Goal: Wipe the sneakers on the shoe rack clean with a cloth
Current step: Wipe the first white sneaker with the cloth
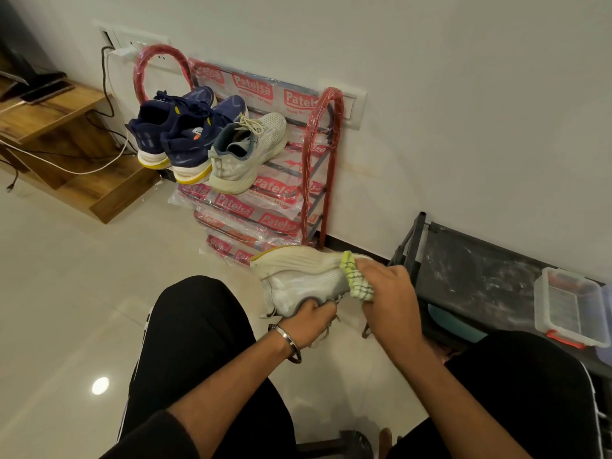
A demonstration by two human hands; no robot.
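I have one white sneaker (298,279) off the rack and turned on its side over my lap, sole facing away from me toward the red shoe rack (319,167). My left hand (309,318) has a closed grip on it, fingers curled around the collar near the heel. My right hand (387,293) grips the yellow-green cloth (356,279), bunched up and pressed against the upper near where it meets the sole. So I judge I am in the middle of wiping this shoe; how much of it is already clean I cannot tell, as the mesh looks pale all over. Its partner, the other white sneaker (246,154), sits on the top shelf of the rack, touching the pair of navy sneakers (175,134) to its left. Whether any of those three have been wiped I cannot say from here. At best one shoe is partly done, with the mate and the navy pair likely left, then returning this one to the shelf.
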